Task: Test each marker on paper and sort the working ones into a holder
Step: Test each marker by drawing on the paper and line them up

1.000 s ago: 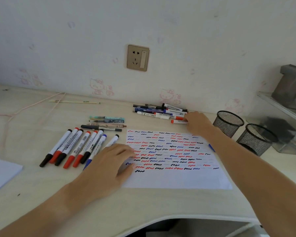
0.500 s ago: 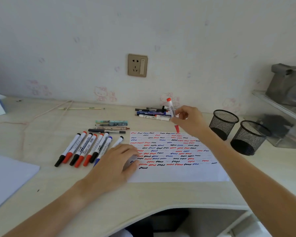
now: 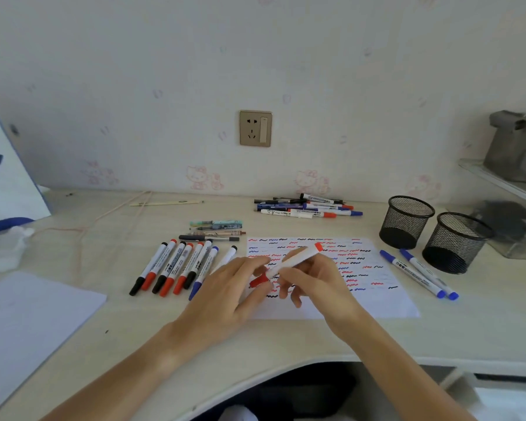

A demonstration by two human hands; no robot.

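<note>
Risk 1: the cap sticks, then releases suddenly. The left hand point(image 3: 225, 294) pinches the red cap point(image 3: 259, 281) between thumb and fingers; the right hand point(image 3: 312, 279) has its fingers curled round the barrel of the marker point(image 3: 295, 259). A hard pull could jerk the tip across skin or fling the cap off the counter point(image 3: 286, 338).

Risk 2: mis-sorting. Two blue markers point(image 3: 419, 273) lie at 3 o'clock of the paper point(image 3: 377, 305), just beside the holders point(image 3: 407, 221), both apparently empty. Tested and untested groups could mix.

Marker: white barrel, red cap and red end plug, printing unreadable. It is held low over the paper's left part, plug end toward 1 o'clock. The paper is already crowded with squiggles; a faint new mark may be hard to judge.
</note>
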